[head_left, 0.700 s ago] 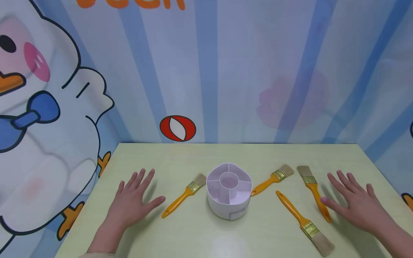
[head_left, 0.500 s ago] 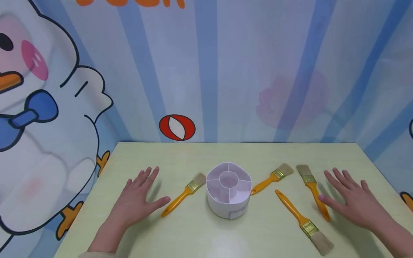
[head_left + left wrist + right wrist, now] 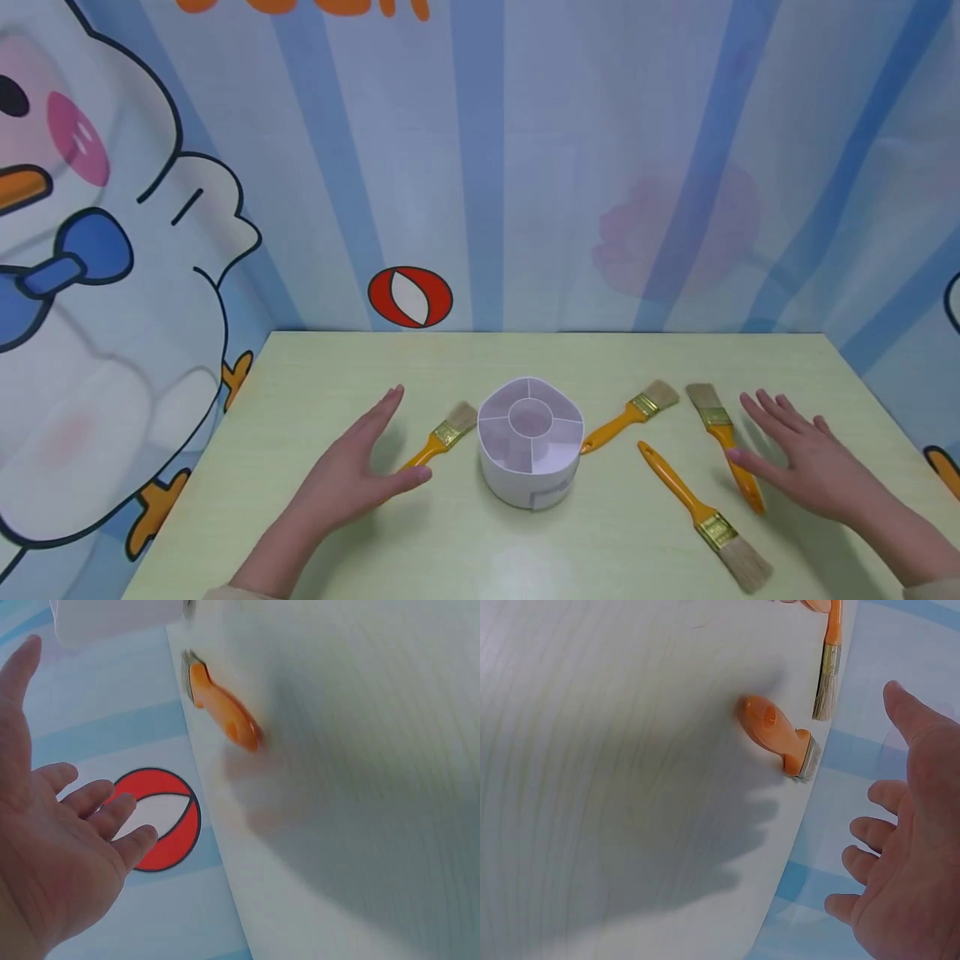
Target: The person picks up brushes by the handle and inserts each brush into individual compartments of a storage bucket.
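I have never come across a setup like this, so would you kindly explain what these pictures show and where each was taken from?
There is no machine here, only a person's bare left hand and right hand. The wide picture comes from a camera worn on the head, looking forward and down. The two closer ones come from a camera on each wrist. In the head view, a white divided organizer stands on the pale table, with one orange-handled brush lying to its left and three more brushes to its right. Both hands are above the table, open and holding nothing.
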`<act>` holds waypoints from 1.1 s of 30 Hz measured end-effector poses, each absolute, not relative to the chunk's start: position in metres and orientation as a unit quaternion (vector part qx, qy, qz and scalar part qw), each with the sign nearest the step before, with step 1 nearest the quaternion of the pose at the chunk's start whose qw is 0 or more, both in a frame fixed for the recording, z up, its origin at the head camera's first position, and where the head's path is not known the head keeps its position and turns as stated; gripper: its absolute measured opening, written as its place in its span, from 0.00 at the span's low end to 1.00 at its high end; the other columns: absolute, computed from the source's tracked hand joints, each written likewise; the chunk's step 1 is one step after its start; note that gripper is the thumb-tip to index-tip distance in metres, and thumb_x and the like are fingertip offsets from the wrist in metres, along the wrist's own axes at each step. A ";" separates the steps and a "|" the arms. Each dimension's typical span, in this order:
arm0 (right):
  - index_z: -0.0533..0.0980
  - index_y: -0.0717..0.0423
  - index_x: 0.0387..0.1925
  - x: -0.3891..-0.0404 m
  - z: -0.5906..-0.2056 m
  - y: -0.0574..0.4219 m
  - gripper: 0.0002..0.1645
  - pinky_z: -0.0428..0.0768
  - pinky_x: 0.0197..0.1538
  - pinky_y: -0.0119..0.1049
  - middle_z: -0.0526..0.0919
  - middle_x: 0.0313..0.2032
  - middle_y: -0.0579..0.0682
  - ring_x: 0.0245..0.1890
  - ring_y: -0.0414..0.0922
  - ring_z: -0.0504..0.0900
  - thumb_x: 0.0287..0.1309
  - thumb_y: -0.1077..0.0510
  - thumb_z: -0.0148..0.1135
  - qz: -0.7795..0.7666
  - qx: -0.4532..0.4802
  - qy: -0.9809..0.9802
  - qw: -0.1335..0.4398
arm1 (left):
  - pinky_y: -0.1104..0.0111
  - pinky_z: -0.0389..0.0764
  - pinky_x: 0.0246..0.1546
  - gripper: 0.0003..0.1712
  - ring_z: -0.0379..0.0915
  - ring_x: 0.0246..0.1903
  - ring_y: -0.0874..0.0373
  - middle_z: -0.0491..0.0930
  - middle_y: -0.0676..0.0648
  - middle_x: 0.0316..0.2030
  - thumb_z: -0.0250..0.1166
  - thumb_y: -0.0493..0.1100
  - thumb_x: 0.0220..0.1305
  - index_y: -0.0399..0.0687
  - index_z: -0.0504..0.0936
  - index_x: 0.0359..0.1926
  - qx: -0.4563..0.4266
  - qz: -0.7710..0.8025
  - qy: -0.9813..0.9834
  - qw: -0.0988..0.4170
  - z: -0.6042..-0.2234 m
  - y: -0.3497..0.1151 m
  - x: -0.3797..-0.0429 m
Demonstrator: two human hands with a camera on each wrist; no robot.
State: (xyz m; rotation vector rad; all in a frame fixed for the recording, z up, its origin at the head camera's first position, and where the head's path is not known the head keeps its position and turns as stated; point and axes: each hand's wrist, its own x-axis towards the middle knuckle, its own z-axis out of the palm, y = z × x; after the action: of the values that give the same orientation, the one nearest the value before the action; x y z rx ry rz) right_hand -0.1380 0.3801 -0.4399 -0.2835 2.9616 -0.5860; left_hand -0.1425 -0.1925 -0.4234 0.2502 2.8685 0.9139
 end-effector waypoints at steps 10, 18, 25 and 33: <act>0.54 0.67 0.82 -0.145 -0.440 0.376 0.53 0.49 0.71 0.85 0.51 0.79 0.77 0.78 0.78 0.49 0.76 0.38 0.62 -0.230 -0.097 0.966 0.073 | 0.40 0.68 0.76 0.60 0.62 0.78 0.45 0.64 0.54 0.81 0.80 0.66 0.58 0.73 0.57 0.85 0.099 0.426 0.897 0.061 -0.426 -0.164 -0.137; 0.55 0.68 0.82 -0.146 -0.438 0.374 0.51 0.64 0.64 0.84 0.55 0.78 0.77 0.75 0.79 0.56 0.77 0.38 0.60 -0.221 -0.100 0.966 0.088 | 0.54 0.72 0.75 0.57 0.65 0.77 0.52 0.66 0.55 0.80 0.84 0.55 0.57 0.65 0.63 0.83 0.099 0.519 0.846 0.074 -0.430 -0.139 -0.138; 0.56 0.69 0.81 -0.150 -0.439 0.373 0.52 0.64 0.66 0.81 0.55 0.78 0.77 0.75 0.79 0.57 0.76 0.37 0.61 -0.230 -0.097 0.964 0.097 | 0.55 0.73 0.73 0.58 0.66 0.77 0.50 0.66 0.50 0.79 0.85 0.52 0.56 0.59 0.64 0.83 0.095 0.569 0.813 0.081 -0.435 -0.121 -0.138; 0.61 0.71 0.79 -0.151 -0.451 0.371 0.53 0.62 0.68 0.81 0.58 0.76 0.78 0.74 0.79 0.59 0.73 0.36 0.64 -0.209 -0.100 0.969 0.084 | 0.52 0.73 0.73 0.59 0.62 0.78 0.46 0.64 0.47 0.80 0.85 0.50 0.57 0.49 0.62 0.83 0.112 0.589 0.795 0.092 -0.444 -0.112 -0.138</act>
State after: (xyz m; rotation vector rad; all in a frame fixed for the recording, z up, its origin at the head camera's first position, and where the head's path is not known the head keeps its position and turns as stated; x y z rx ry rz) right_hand -0.1505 0.3709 -0.4505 -0.2986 2.8923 -0.6222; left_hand -0.1385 -0.1115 -0.4444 0.3323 2.3623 1.7493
